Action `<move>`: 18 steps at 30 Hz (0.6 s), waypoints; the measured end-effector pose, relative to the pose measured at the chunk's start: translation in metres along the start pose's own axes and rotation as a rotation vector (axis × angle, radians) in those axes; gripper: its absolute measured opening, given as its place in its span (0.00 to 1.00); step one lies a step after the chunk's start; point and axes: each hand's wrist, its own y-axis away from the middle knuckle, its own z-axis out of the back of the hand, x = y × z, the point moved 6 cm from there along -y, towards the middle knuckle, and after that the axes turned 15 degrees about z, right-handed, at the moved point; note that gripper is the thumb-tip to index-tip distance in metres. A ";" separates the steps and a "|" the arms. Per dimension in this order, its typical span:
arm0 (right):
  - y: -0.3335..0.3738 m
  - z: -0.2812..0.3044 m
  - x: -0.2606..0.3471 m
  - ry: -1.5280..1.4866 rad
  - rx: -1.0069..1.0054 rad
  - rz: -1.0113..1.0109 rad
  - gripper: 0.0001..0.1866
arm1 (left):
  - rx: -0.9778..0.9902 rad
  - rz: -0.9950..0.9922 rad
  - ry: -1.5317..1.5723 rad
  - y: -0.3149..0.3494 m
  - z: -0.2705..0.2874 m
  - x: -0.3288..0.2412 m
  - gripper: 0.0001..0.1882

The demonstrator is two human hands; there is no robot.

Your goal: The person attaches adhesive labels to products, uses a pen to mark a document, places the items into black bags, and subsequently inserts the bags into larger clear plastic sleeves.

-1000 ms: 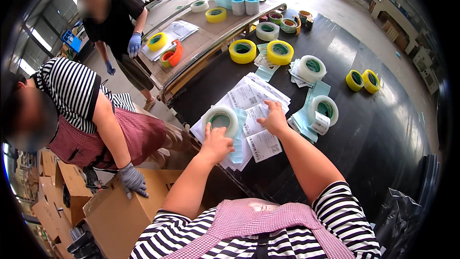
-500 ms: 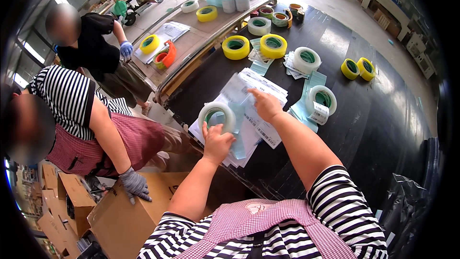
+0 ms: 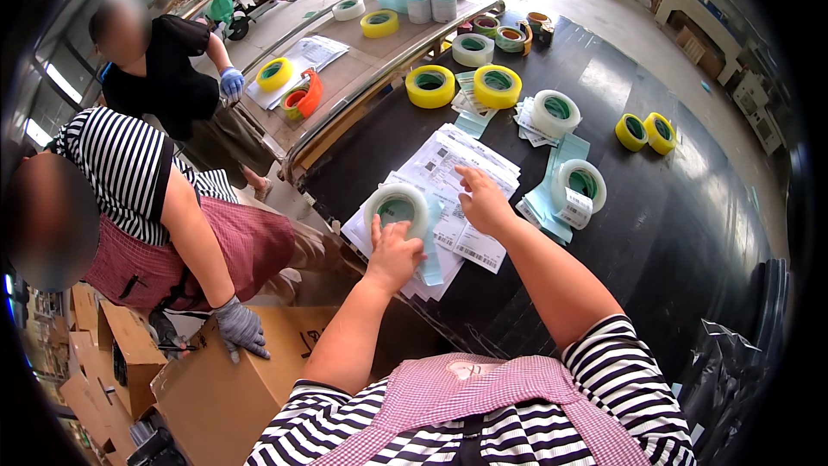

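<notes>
Since the earlier frame the right hand [image 3: 483, 200] has slid across the labels [image 3: 457, 181]; fingers spread flat; the left hand [image 3: 392, 252] grips the tape roll [image 3: 397, 207] beside them; labels look unsorted, most work left.

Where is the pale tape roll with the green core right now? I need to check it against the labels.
In the head view, the pale tape roll lies left of centre on the printed label sheets, under the left hand, near the black table's front-left edge.

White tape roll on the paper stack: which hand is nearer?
Left. The left hand rests against the white tape roll, fingers on its near rim. The right hand lies apart to the roll's right, on the printed sheets.
</notes>
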 end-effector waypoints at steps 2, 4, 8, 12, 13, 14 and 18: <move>0.038 0.024 0.015 -0.097 -0.051 0.064 0.26 | -0.096 -0.012 0.036 0.001 0.015 -0.008 0.09; 0.088 0.046 0.024 -0.215 -0.107 0.031 0.22 | -0.180 0.005 0.103 0.004 0.046 -0.024 0.09; 0.194 0.066 0.043 -0.450 -0.234 -0.129 0.13 | -0.055 0.087 0.607 0.017 0.088 -0.060 0.10; 0.235 0.086 0.089 -0.622 -0.247 -0.077 0.12 | 0.307 0.262 1.198 0.034 0.066 -0.120 0.10; 0.237 0.092 0.100 -0.657 -0.291 -0.037 0.14 | 0.406 0.326 1.365 0.037 0.055 -0.138 0.10; 0.239 0.102 0.109 -0.728 -0.284 -0.110 0.21 | 0.426 0.304 1.433 0.039 0.046 -0.157 0.10; 0.279 0.108 0.101 -0.962 -0.371 -0.331 0.25 | 0.651 0.442 1.684 0.063 -0.001 -0.229 0.10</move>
